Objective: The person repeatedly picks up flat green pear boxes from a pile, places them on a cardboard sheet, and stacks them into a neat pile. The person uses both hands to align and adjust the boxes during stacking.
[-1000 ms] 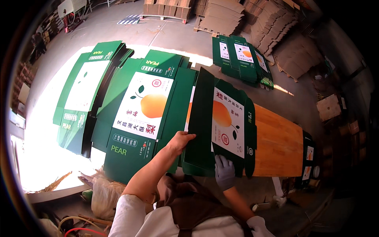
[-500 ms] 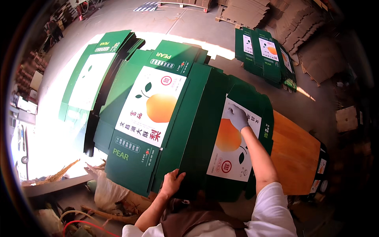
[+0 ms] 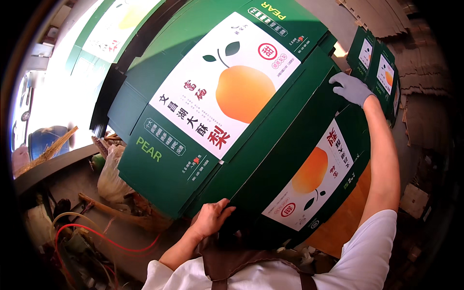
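Cloth of brown apron (image 3: 237,258) is covering my chest at the near edge, over a white shirt (image 3: 273,278). Just beyond it, my bare left hand (image 3: 212,217) is touching the near end of a folded green carton (image 3: 278,169); the fingers are curling at its fold, but I cannot tell if they are really gripping. This carton is lying before me, a little to the right, and is slanting from near left to far right. Its white panel (image 3: 314,174) is showing an orange pear, with the leaves turning toward me. On the near right, a wooden board (image 3: 333,229) is showing from under the carton. On the near left, a red hose (image 3: 121,249) is curving over the floor, and farther a cloudy plastic bag (image 3: 113,176) is sitting beside the cartons.

My right hand, in a grey glove (image 3: 354,90), is reaching to the far end of the same fold. Its fingers are spreading, not clenching, and the fingertips are resting about the edge. To the left of the fold, a larger flat carton (image 3: 193,140) is lying with its pear panel upward.

Farther left, another green stack (image 3: 96,67) is standing in strong sunlight, and a blue barrel (image 3: 48,140) is standing near a parked car (image 3: 25,99). On the far right, more green cartons (image 3: 372,70) are lying before brown cardboard piles (image 3: 427,63).
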Motion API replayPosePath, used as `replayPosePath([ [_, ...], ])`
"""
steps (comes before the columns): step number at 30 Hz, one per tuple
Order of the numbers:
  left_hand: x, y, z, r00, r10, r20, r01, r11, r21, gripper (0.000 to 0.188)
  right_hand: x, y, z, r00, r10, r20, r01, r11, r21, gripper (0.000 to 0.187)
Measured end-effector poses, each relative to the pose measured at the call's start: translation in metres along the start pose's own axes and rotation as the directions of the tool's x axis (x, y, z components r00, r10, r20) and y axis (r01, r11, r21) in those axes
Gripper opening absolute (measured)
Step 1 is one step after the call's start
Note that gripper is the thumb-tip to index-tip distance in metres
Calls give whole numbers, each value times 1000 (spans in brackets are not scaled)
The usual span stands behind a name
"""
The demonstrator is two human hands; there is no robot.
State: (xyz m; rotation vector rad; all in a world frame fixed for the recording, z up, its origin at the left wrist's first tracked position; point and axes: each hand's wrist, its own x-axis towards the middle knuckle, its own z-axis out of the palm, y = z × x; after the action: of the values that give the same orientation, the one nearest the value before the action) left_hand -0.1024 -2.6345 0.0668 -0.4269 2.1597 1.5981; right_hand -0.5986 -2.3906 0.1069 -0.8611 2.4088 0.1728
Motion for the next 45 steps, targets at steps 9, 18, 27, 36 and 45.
replayPosePath([
  [9, 15, -27, -26, 997, 65, 34, -64, 998, -14, 19, 50, -39, 7, 979, -189, 77, 195, 978, -75, 27],
  [18, 28, -44, -23, 988, -55, -141, 49, 998, -44, 17, 65, -24, -11, 982, -169, 86, 161, 983, 86, 16],
  [27, 53, -69, -12, 907, 82, -414, -40, 993, 109, 38, 103, -1, 5, 998, 34, -45, -20, 964, 266, 16],
  [36, 64, -92, 1, 872, 244, -425, -127, 950, 285, 54, 129, 11, 21, 995, 100, -24, -93, 973, 213, 18],
  [45, 70, -99, 1, 893, 221, -391, -117, 955, 272, 56, 139, 9, 26, 985, 147, 90, -163, 965, 205, 34],
])
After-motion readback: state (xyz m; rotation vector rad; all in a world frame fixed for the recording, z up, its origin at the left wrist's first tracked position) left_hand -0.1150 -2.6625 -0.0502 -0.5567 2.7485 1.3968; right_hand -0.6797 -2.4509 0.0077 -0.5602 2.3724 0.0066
